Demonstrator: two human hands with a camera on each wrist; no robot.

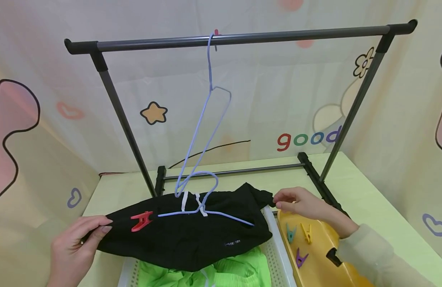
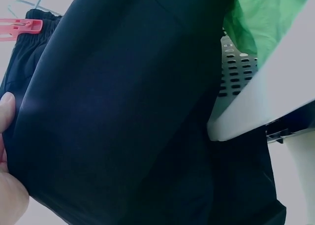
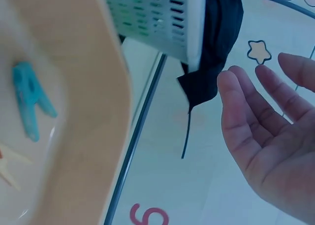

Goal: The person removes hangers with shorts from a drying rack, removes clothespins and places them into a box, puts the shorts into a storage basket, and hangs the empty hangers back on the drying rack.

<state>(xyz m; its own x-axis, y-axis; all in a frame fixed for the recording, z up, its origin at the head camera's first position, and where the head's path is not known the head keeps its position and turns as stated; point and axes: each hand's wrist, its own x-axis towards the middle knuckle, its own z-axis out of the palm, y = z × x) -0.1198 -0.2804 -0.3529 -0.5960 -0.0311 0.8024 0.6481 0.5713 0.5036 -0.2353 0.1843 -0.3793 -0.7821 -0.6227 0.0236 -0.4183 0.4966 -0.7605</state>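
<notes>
Black shorts with white drawstrings lie spread over a white basket. My left hand pinches their left edge between thumb and fingers. Close to the right end of the fabric is my right hand, its fingers loosely bent and spread, with nothing between them in the right wrist view. A blue wire hanger lies along the waistband, and a red clothespin grips the waistband at its left end. Another blue hanger hangs from the rack's top bar, its lower end meeting the first hanger's hook.
Bright green clothing fills the white basket under the shorts. To its right, a yellow tray contains teal, yellow and purple clothespins. The black rack stands behind on the pale green table, before a printed curtain.
</notes>
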